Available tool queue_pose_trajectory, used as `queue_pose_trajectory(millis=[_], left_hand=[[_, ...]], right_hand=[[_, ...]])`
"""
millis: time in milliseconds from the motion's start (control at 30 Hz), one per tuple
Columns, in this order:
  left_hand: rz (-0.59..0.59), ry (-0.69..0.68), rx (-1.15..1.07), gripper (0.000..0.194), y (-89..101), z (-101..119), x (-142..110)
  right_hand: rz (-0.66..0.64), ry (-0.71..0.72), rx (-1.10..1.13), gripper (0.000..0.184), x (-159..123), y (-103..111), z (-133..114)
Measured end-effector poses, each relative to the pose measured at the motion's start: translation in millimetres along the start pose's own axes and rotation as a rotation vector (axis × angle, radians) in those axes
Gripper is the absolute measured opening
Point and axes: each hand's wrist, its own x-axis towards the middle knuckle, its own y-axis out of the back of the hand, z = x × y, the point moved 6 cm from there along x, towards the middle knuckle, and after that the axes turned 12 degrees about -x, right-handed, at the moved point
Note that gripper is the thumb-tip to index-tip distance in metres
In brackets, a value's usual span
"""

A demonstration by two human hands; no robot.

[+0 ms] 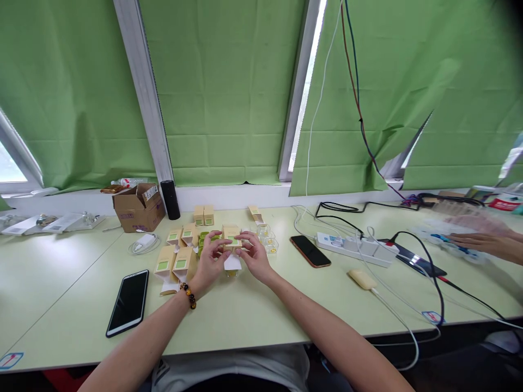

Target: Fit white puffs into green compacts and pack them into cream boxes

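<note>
Between my two hands is a small kraft cardboard box [231,231] with a white flap hanging from its near side. My left hand [210,262] grips its left side, and my right hand [255,258] pinches the right side. A small clear piece shows just below the flap; I cannot make out its kind. Left of my left hand stand several similar kraft boxes [184,264] with green windows. Green pieces [201,240] lie partly hidden behind my left fingers. Several clear containers with gold centres [270,243] sit just beyond my right hand.
Phones lie at left [128,300] and right [310,251]. A power strip [355,248] with trailing cables and a cream device [362,279] occupy the right. An open brown carton [139,208] and black cylinder [170,200] stand behind. Another person's hand [486,244] appears far right.
</note>
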Motion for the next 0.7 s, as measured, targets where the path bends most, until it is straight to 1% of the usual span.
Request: queue_pose_trajectory(millis=[67,133,300,367,433,533,700], left_hand=[[-0.021,0.03,0.01,0.027,0.3,1.0,-0.8],[-0.068,0.067,-0.003,0.034,-0.1,2.0,-1.9],[-0.212,0.119,-0.161,0.066,-4.9,3.4,-4.8],[-0.232,0.114,-0.132,0.075,-5.9,3.3,-5.5],[-0.234,0.085,-0.056,0.081,-5.9,4.5,-5.4],[-0.209,0.043,0.025,0.079,-4.5,7.2,-4.1],[-0.12,0.003,0.041,0.057,-0.9,7.9,-1.5]], right_hand=[[0.003,-0.014,-0.009,0.033,-0.2,0.2,-1.1],[0.013,-0.028,-0.012,0.033,0.0,1.7,-1.9],[0.041,-0.058,0.005,0.035,2.4,6.6,-0.3],[0.048,-0.068,0.002,0.036,3.0,7.0,1.0],[0.052,-0.072,0.005,0.038,3.0,6.4,1.6],[0.046,-0.066,0.004,0.04,2.0,4.7,-0.1],[-0.008,-0.019,0.012,0.041,-0.6,2.4,-7.0]])
